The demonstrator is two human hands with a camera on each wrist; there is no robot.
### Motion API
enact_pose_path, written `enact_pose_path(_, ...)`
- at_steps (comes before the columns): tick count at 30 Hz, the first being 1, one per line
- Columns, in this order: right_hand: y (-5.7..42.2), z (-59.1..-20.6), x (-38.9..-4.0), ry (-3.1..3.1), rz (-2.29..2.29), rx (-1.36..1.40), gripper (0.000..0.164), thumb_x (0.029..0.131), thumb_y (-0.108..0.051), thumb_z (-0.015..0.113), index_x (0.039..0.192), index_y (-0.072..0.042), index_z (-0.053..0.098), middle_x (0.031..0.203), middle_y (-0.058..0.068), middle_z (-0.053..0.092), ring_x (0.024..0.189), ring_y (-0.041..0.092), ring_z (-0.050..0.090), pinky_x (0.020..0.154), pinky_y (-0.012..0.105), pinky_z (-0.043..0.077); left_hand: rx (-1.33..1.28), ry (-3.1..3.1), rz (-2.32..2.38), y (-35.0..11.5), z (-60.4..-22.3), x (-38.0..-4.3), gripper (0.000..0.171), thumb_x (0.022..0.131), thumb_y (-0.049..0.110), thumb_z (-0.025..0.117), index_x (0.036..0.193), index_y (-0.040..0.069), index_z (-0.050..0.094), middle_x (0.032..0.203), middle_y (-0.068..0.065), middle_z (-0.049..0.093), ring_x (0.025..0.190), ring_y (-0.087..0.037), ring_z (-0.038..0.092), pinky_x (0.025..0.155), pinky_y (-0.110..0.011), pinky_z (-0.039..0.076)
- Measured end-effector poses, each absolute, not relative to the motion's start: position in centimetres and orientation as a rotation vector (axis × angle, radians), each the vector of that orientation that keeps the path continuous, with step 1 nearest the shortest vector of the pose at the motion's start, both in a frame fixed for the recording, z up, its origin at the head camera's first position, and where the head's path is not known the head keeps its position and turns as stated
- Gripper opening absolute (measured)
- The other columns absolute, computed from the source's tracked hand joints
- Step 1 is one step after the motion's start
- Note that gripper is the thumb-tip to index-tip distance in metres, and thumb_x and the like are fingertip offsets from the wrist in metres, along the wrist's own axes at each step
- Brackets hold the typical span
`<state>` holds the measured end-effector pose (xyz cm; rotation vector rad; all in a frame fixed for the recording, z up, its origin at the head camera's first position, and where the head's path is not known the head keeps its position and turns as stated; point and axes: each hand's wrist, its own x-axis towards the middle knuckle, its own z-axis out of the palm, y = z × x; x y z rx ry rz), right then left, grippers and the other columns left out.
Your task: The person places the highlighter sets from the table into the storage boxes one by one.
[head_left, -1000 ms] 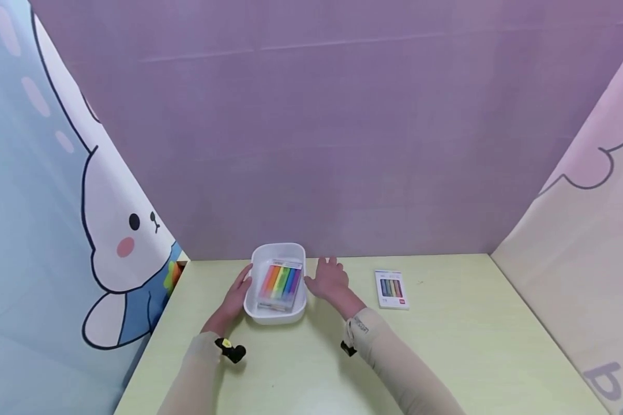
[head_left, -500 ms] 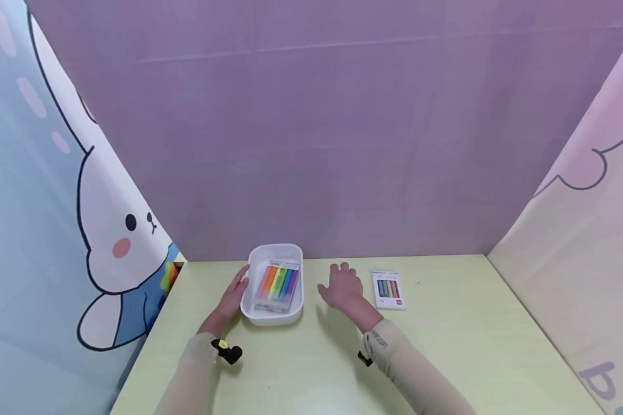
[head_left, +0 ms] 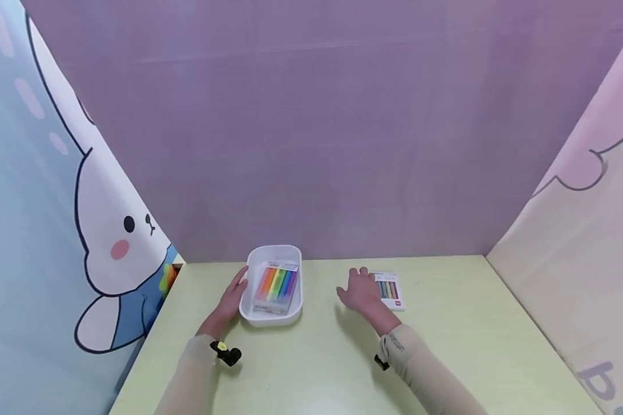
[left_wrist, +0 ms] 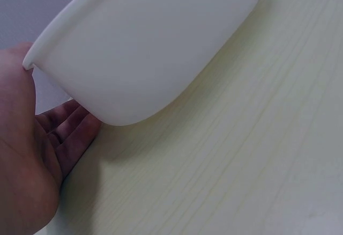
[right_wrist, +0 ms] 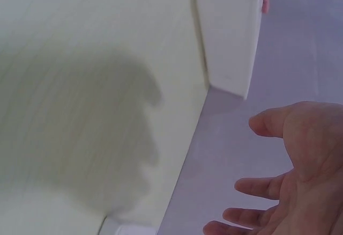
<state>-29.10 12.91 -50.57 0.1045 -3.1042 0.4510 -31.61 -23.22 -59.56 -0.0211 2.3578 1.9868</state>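
Observation:
A white plastic basin [head_left: 270, 321] stands on the table. In it lies a clear case of rainbow-coloured markers [head_left: 277, 285], slightly tilted. My left hand [head_left: 231, 301] holds the basin at its left side. The left wrist view shows the thumb at the rim and fingers against the wall low down [left_wrist: 75, 130]. My right hand [head_left: 362, 293] is spread over the table, fingers apart, holding nothing. It partly hides a flat white box [head_left: 397, 302] printed with coloured sticks. The right wrist view shows only a corner of that box [right_wrist: 128, 228].
The light wooden table [head_left: 472, 340] meets a purple backdrop [head_left: 311, 144] at its far edge. A rabbit-printed cloth [head_left: 114, 259] hangs on the left, and a pale printed cloth [head_left: 592, 248] on the right.
My right hand has moved right, from beside the basin to the flat white box, and now overlaps it. My left hand stays on the basin.

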Motion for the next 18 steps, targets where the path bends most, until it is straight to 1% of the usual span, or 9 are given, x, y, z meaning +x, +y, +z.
enact_pose_path(5,14.3,-51.4,-28.8,-3.098,0.443,0.096,0.067,0.089,-0.046,0.062,0.130,0.005,0.051,0.126,0.026,0.048,0.107,0.042,0.050,0.079,0.051,0.050,-0.034,2.356,1.980,-23.3,-59.8,-31.5,0.052,0.106,0.038,0.037,0.156,0.029,0.023,0.158,-0.013,0.022,0.138,-0.033,0.029,0.110,-0.046,0.026)
enact_pose_path(7,14.7,-51.7,-28.7,-3.090,0.434,0.092,0.067,0.089,-0.046,0.063,0.130,0.006,0.051,0.124,0.026,0.048,0.107,0.042,0.050,0.082,0.052,0.049,-0.023,2.338,1.986,-23.5,-59.7,-31.3,0.052,0.106,0.037,0.037,0.156,0.027,0.023,0.158,-0.014,0.022,0.138,-0.033,0.029,0.109,-0.045,0.026)
enact_pose_path(11,15.9,-52.2,-28.6,-3.085,0.370,0.081,0.067,0.089,-0.046,0.061,0.130,0.006,0.051,0.123,0.027,0.049,0.107,0.044,0.050,0.087,0.054,0.046,-0.019,2.285,1.997,-23.1,-58.1,-30.6,0.051,0.107,0.028,0.038,0.156,0.022,0.024,0.157,-0.018,0.023,0.135,-0.036,0.032,0.108,-0.046,0.029)
enact_pose_path(13,16.5,-52.4,-28.8,-3.088,0.358,0.081,0.068,0.089,-0.046,0.060,0.130,0.007,0.050,0.123,0.028,0.049,0.109,0.046,0.049,0.091,0.055,0.043,-0.016,2.271,1.991,-22.7,-57.1,-30.2,0.051,0.107,0.024,0.037,0.156,0.019,0.023,0.157,-0.019,0.022,0.136,-0.037,0.031,0.108,-0.047,0.028)
enact_pose_path(15,17.1,-52.6,-29.0,-3.093,0.369,0.077,0.069,0.089,-0.045,0.060,0.131,0.008,0.048,0.124,0.030,0.047,0.110,0.047,0.047,0.091,0.056,0.043,-0.003,2.269,1.992,-22.6,-56.5,-30.0,0.051,0.107,0.022,0.037,0.156,0.018,0.022,0.157,-0.019,0.021,0.137,-0.037,0.029,0.109,-0.048,0.026)
enact_pose_path(18,17.7,-53.0,-29.4,-3.100,0.398,0.046,0.071,0.089,-0.045,0.060,0.133,0.009,0.046,0.127,0.031,0.045,0.113,0.048,0.045,0.090,0.058,0.042,0.010,2.263,2.024,-22.9,-57.5,-30.7,0.051,0.107,0.024,0.038,0.156,0.020,0.023,0.158,-0.016,0.020,0.139,-0.035,0.026,0.110,-0.048,0.024)
